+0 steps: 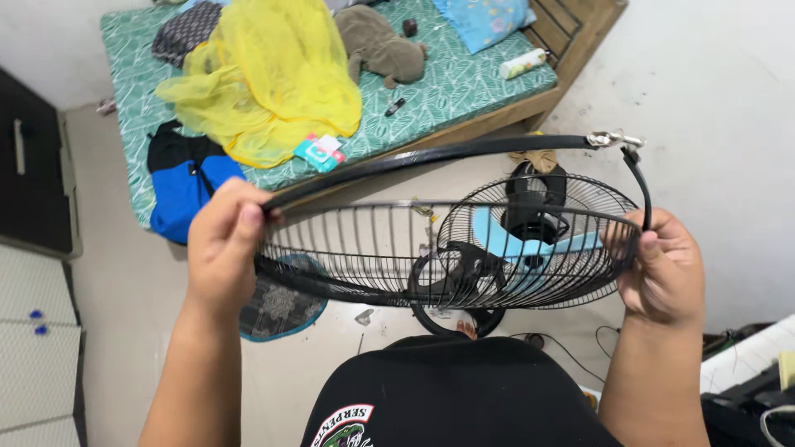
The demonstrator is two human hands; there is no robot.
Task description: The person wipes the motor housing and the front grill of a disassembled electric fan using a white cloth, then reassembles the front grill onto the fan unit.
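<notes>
Left hand [222, 244] pinching grille [447, 252] left rim; right hand [662, 269] curled around right rim (palm inward), fan [530, 219] behind.

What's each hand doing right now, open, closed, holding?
Left hand: closed on the left edge of the black wire fan guard and its rim band.
Right hand: closed on the guard's right edge.

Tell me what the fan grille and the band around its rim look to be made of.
Fan grille: thin black wire ribs, probably painted or coated metal, held by the left hand and right hand. Rim band: smooth, glossy black strip, likely plastic, bowing loose; its clasp looks like bare shiny metal.
</notes>
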